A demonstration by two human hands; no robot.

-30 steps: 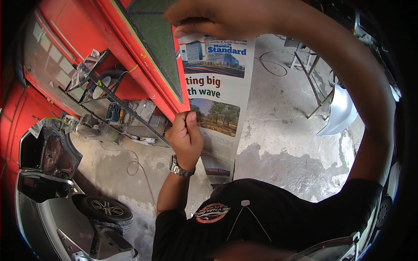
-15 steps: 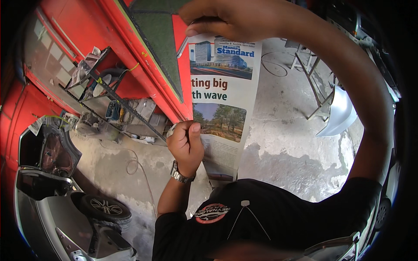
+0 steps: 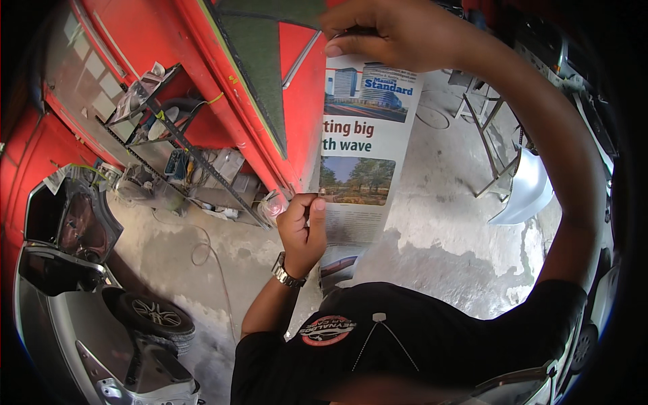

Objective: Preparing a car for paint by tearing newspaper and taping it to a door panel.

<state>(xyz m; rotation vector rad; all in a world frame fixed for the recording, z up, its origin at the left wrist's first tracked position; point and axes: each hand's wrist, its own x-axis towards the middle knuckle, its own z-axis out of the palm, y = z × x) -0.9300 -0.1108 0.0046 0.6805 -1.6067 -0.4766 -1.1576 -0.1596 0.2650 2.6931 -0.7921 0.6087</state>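
A long sheet of newspaper (image 3: 368, 143) hangs between my two hands, printed with colour pictures and large headlines. My left hand (image 3: 302, 231), with a metal watch on the wrist, is closed in a pinch on its left edge, lower down. At the top, my right hand (image 3: 378, 37) grips the upper left corner between thumb and fingers; part of that hand runs out of the picture. Just left of the paper is a red panel (image 3: 302, 101) with a thin silvery bar on it, bordering a dark green area (image 3: 253, 74).
A metal rack (image 3: 179, 138) loaded with odds and ends stands at the left. Below it are a dark car part (image 3: 84, 229) and a wheel (image 3: 155, 312). A thin hose crosses the concrete floor (image 3: 432, 270). On the right, a silvery curved panel (image 3: 523, 189) is beside a metal stand (image 3: 480, 128).
Both hands and the newspaper have shifted right, away from the red panel, so more of it and the silvery bar shows. The view has shifted slightly too. Both hands keep their hold.
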